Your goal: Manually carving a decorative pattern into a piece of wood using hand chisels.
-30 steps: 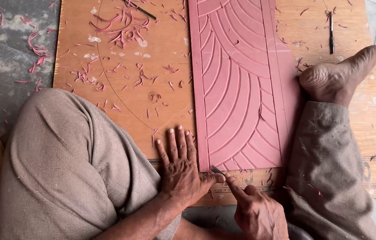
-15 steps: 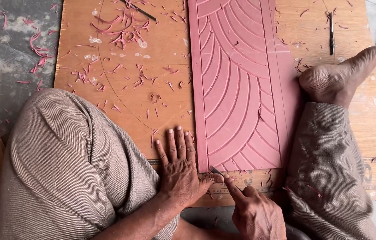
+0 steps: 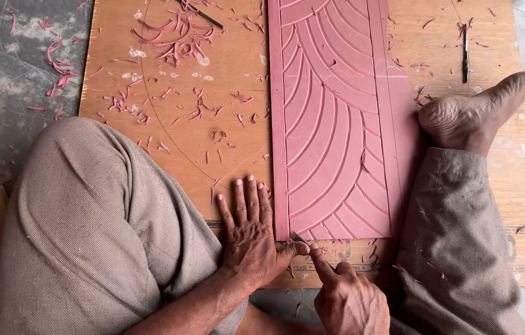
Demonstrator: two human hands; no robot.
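Carving the near corner of a pink relief panel

The left hand (image 3: pixel 249 239) lies flat and spread on the plywood board (image 3: pixel 169 149), thumb braced against the small carving blade (image 3: pixel 299 237) that the right hand (image 3: pixel 346 298) pinches, forefinger along it, at the bottom left corner of the pink panel (image 3: pixel 337 124); the panel lies on the board between the knees, shavings (image 3: pixel 175 43) scattered beyond. To cut cleanly here, I judge the thumb should steady the tip, strokes kept short and shallow along the groove line, the panel held from sliding
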